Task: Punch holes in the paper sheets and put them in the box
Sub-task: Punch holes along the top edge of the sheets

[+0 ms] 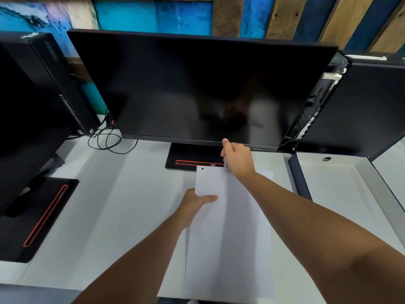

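Observation:
A white paper sheet [221, 216] is held above the white desk [105, 205], with one punched hole [202, 168] near its far left corner. My left hand [195, 205] pinches the sheet's left edge, thumb on top. My right hand [237, 160] grips a small metal hole punch [226, 166] set on the sheet's far right corner; most of the punch is hidden under the hand. More white paper lies on the desk beneath the held sheet. No box is in view.
A large dark monitor [197, 88] stands right behind my hands, its black base [188, 159] touching the sheet's far edge. A second monitor base [41, 216] and a computer tower [54, 80] are at the left, cables [107, 137] between. A dark divider [299, 176] is at the right.

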Action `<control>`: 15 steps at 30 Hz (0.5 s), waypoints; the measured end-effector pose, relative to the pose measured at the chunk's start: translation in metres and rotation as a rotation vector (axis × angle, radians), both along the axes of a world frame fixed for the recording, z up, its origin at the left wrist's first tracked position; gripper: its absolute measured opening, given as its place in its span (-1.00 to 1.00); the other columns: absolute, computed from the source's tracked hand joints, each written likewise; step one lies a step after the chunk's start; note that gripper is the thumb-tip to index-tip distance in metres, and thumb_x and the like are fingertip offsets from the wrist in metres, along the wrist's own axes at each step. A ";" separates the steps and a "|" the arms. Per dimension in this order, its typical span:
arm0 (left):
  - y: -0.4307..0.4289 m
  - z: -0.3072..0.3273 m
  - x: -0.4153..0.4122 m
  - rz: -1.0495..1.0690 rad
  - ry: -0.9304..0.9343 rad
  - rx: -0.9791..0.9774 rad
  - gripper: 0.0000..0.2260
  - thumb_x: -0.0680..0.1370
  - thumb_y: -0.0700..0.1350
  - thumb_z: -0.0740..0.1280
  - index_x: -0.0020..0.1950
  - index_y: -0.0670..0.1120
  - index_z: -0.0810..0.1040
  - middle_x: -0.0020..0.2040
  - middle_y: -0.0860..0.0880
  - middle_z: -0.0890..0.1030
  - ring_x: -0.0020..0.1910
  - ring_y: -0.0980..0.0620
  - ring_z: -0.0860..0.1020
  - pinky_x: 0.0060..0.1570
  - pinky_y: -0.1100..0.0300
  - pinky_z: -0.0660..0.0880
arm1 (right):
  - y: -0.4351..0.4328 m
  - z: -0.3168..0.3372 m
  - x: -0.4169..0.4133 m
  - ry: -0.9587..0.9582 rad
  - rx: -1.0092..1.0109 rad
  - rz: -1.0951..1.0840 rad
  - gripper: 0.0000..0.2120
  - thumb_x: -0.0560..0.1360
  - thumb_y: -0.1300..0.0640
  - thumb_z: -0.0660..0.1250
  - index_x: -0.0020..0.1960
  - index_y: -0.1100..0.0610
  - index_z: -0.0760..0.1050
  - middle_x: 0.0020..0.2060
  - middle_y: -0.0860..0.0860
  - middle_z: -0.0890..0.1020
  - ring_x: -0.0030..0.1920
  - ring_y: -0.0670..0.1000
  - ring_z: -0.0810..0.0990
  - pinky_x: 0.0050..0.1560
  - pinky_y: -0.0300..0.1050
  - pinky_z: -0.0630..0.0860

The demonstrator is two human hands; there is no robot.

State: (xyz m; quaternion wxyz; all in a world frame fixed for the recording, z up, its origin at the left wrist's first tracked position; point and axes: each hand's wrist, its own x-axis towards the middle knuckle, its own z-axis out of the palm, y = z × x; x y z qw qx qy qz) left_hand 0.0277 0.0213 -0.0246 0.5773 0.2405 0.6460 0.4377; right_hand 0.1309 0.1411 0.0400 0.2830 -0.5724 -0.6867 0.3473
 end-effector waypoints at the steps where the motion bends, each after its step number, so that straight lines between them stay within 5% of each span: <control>1: 0.000 0.000 0.000 -0.003 -0.002 0.000 -0.78 0.38 -0.20 0.52 -0.01 -0.06 0.63 -0.07 -0.02 0.69 -0.02 -0.06 0.64 0.04 0.07 0.54 | -0.001 0.000 0.000 -0.002 0.008 -0.002 -0.49 0.63 -0.07 0.02 -0.14 0.26 0.57 -0.34 0.03 0.52 -0.29 -0.02 0.49 -0.15 -0.16 0.38; 15: -0.002 0.006 0.000 -0.011 0.000 0.006 -0.84 0.40 -0.22 0.50 -0.09 -0.03 0.62 -0.18 0.06 0.67 -0.15 0.07 0.63 -0.19 0.23 0.52 | 0.003 -0.008 -0.003 -0.054 0.102 -0.042 -0.42 0.64 -0.05 -0.05 -0.18 0.28 0.58 -0.27 0.16 0.62 -0.21 0.07 0.57 -0.11 -0.14 0.44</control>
